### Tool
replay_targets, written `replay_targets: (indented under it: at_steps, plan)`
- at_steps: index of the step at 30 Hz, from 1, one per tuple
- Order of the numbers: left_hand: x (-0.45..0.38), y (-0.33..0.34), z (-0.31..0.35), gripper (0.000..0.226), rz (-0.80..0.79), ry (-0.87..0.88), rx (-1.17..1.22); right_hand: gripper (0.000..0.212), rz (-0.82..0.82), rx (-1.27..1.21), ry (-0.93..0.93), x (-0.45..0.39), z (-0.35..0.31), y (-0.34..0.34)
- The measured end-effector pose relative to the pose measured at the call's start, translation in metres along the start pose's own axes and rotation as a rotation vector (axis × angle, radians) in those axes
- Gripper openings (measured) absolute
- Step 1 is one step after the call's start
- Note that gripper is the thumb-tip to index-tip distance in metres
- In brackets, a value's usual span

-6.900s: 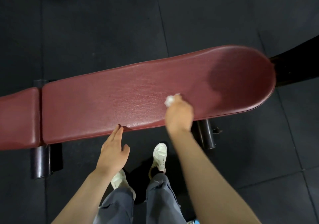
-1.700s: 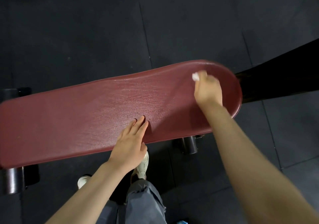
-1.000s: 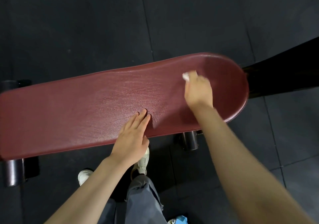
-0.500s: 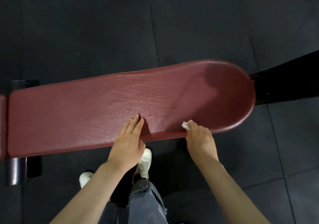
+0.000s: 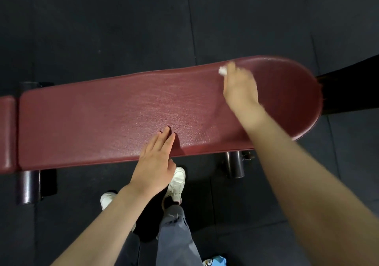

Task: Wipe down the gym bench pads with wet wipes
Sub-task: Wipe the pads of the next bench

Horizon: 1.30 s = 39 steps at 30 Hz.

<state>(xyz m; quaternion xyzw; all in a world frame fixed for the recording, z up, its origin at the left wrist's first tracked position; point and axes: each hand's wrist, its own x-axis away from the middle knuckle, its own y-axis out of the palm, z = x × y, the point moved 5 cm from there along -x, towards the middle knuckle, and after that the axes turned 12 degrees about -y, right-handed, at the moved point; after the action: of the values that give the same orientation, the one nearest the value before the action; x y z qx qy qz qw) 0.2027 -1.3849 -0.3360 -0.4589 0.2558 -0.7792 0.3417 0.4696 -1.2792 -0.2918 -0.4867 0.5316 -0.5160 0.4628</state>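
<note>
- Pad (image 5: 102, 122): long dark-red bench cushion lying across the view, rounded end at right; a second pad (image 5: 7, 134) abuts it at far left.
- Right hand (image 5: 240, 87): on the pad's far edge near the rounded end, motion-blurred; fingers apparently clenched around a white wipe (image 5: 222, 70) that protrudes at the fingertips.
- Left hand (image 5: 155, 163): fingers straight and together, released, resting flat on the pad's near edge.
- Floor (image 5: 102, 29): dark mats; white shoes (image 5: 177, 181) below the bench.
</note>
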Motion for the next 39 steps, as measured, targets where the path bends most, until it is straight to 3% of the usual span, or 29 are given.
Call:
replay_targets:
  at_steps: [2,6,8,11,14,16,19,23,26,29,32,34,35,39]
  plan:
    - [0.000,0.000,-0.001,0.075,-0.018,0.000,0.000,0.024,-0.030,-0.058,-0.048,0.069,-0.016,0.005]
    - [-0.002,-0.001,0.000,0.073,-0.035,-0.005,0.013,0.028,-0.351,-0.025,-0.288,0.168,-0.045,0.021]
    - [-0.001,-0.001,-0.001,0.073,-0.035,0.002,0.018,0.023,-0.315,-0.138,-0.358,0.168,-0.046,0.014]
    - [-0.002,-0.001,-0.006,0.073,-0.020,0.022,0.034,0.009,-0.165,-0.031,-0.483,0.108,-0.046,0.001]
    - [0.001,0.000,-0.010,0.073,-0.014,0.028,0.030,0.021,-0.162,0.042,-0.364,0.011,-0.026,-0.001]
    - [0.003,0.001,-0.014,0.072,-0.010,0.023,0.026,0.016,-0.151,0.093,-0.180,-0.040,-0.006,-0.001]
    - [0.006,0.002,-0.020,0.072,-0.005,0.024,0.030,0.024,-0.084,0.025,0.026,-0.050,-0.009,-0.002]
    - [0.006,0.002,-0.022,0.072,-0.012,0.019,0.045,0.022,-0.066,-0.113,-0.185,0.062,-0.049,0.009]
    - [0.005,0.000,-0.020,0.071,-0.010,0.017,0.067,0.032,-0.394,-0.094,-0.477,0.158,-0.066,0.023]
    - [0.006,-0.001,-0.020,0.071,-0.012,0.018,0.071,0.032,-0.395,-0.155,-0.650,0.160,-0.068,0.013]
    - [0.006,-0.001,-0.027,0.071,0.007,0.000,0.065,0.012,-0.234,-0.082,-0.582,0.078,-0.069,0.005]
    - [0.007,-0.002,-0.034,0.071,0.013,-0.019,0.060,0.023,-0.260,-0.017,-0.556,0.010,-0.059,0.012]
    - [0.008,-0.002,-0.036,0.071,0.017,-0.027,0.058,0.018,-0.275,0.034,-0.524,-0.019,-0.054,0.012]
    - [0.010,-0.002,-0.043,0.072,0.032,-0.055,0.053,0.021,-0.100,0.033,-0.092,-0.068,-0.026,0.007]
